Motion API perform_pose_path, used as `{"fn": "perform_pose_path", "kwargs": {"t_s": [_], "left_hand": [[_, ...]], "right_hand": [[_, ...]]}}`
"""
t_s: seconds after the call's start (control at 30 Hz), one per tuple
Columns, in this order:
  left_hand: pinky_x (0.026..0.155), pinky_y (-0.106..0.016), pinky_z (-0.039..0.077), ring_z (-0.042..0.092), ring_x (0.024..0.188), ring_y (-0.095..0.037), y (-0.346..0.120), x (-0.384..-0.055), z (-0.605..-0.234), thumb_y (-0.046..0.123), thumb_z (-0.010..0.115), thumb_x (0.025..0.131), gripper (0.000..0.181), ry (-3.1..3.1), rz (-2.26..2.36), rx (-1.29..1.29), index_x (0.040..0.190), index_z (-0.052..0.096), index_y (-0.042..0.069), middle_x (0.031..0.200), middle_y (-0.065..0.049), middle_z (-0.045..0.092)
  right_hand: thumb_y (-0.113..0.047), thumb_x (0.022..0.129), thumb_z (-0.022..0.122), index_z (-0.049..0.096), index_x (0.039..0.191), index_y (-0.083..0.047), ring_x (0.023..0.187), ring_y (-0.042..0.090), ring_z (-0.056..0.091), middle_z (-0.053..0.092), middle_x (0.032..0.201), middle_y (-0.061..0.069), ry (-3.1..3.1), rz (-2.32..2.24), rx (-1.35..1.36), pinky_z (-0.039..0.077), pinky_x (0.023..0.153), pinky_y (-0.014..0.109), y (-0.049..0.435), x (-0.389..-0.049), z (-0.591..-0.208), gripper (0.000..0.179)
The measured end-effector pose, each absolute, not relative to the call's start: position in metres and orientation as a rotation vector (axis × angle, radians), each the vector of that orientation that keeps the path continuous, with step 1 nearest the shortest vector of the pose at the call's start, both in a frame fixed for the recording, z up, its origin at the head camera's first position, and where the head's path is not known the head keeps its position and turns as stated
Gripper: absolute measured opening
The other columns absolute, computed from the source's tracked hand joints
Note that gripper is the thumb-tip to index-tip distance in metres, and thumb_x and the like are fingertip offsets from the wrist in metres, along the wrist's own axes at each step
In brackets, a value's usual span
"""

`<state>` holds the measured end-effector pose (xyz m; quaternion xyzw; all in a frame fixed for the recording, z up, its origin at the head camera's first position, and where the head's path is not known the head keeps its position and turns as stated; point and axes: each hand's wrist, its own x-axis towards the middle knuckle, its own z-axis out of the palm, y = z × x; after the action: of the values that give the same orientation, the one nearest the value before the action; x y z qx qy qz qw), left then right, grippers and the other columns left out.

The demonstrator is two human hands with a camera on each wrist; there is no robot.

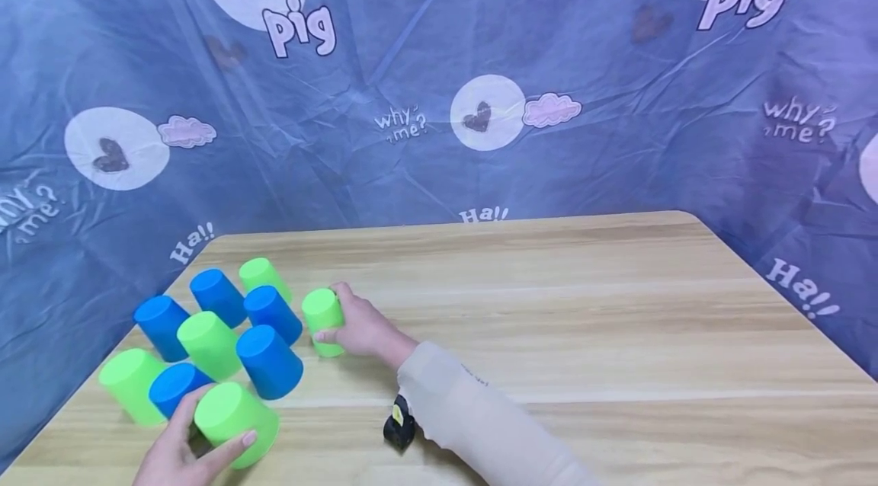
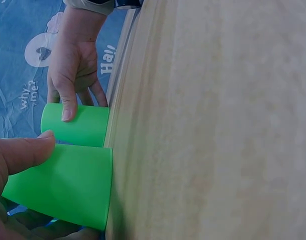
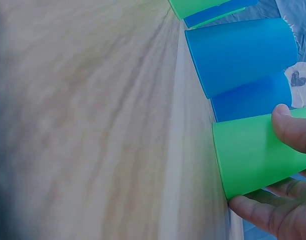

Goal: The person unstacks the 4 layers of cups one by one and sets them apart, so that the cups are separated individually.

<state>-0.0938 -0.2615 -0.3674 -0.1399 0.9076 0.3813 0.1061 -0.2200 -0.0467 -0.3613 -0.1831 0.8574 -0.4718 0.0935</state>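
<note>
My left hand (image 1: 180, 440) grips a green cup (image 1: 238, 425), upside down at the near corner of a group of cups. In the left wrist view its thumb lies along the wall of that cup (image 2: 68, 185), fingers round the far side. Farther off, my right hand (image 1: 366, 326) holds another upside-down green cup (image 1: 324, 324) at the group's right edge. The right wrist view has thumb and fingers on opposite sides of this cup (image 3: 258, 155), its rim down at the table. Between the hands stands a blue cup (image 1: 270, 362), also upside down.
Several more upturned cups, blue (image 1: 161, 327) and green (image 1: 209, 345), stand close together on the left of the wooden table (image 1: 583, 303). A small black object with a yellow mark (image 1: 399, 425) lies beside the right sleeve (image 1: 480, 410). A blue printed cloth (image 1: 411, 52) hangs behind the table.
</note>
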Motion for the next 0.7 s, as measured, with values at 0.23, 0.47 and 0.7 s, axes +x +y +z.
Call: {"fn": "perform_pose_path", "kwargs": {"t_s": [0.23,0.47,0.7], "left_hand": [[0.075,-0.035,0.050,0.057,0.093,-0.021,-0.271,-0.093,-0.371,0.039,0.078,0.071,0.096,2.651,1.210,-0.381,0.138,0.021,-0.001,0.121,-0.024,0.050],[0.074,-0.035,0.050,0.056,0.092,-0.021,-0.277,-0.099,-0.372,0.039,0.076,0.073,0.094,2.659,1.150,-0.341,0.137,0.021,-0.002,0.120,-0.024,0.050],[0.080,-0.044,0.051,0.054,0.100,-0.038,-0.270,-0.092,-0.359,0.041,0.074,0.076,0.096,2.806,1.107,-0.337,0.140,0.017,-0.003,0.127,-0.029,0.043]], "right_hand": [[-0.024,0.080,0.072,0.037,0.132,-0.016,0.091,0.012,0.056,0.059,0.104,0.002,2.547,-1.389,-0.569,0.047,0.081,0.026,-0.048,-0.216,-0.362,0.064],[-0.029,0.079,0.073,0.024,0.143,-0.024,0.117,0.024,0.051,0.051,0.131,0.010,2.532,-1.301,-0.535,0.041,0.099,0.041,-0.029,-0.215,-0.355,0.081],[-0.032,0.081,0.069,0.024,0.145,-0.024,0.119,0.032,0.049,0.048,0.134,0.012,2.570,-1.220,-0.622,0.042,0.098,0.045,0.046,-0.214,-0.319,0.079]]}}
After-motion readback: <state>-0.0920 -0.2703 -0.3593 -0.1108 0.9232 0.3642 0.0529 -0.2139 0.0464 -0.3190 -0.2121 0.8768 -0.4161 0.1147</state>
